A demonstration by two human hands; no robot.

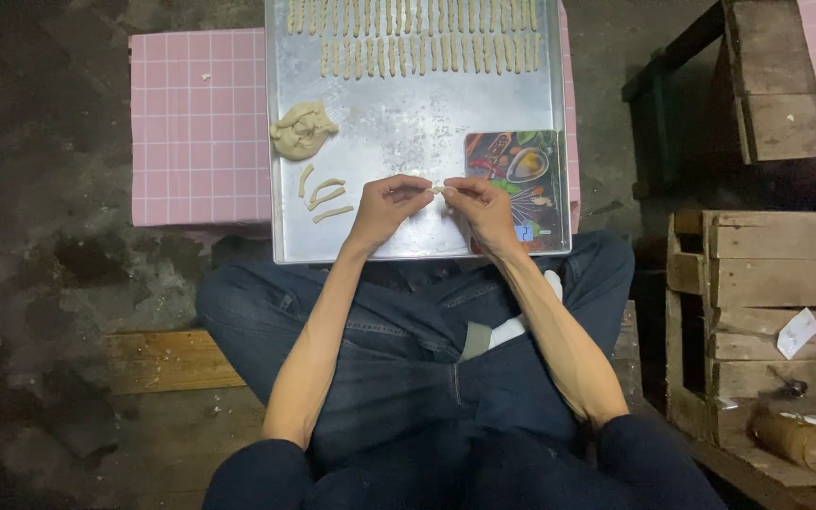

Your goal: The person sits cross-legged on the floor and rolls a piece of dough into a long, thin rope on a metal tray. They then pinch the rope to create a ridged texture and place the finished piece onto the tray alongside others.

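here small dough piece (439, 190) pinched between left hand (384, 210) and right hand (484, 212) fingers, above metal tray (408, 132).

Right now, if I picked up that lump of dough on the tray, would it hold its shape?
Probably not: the dough lump looks soft and folded, so it would likely sag. It may cling to the metal tray rather than slide or roll.
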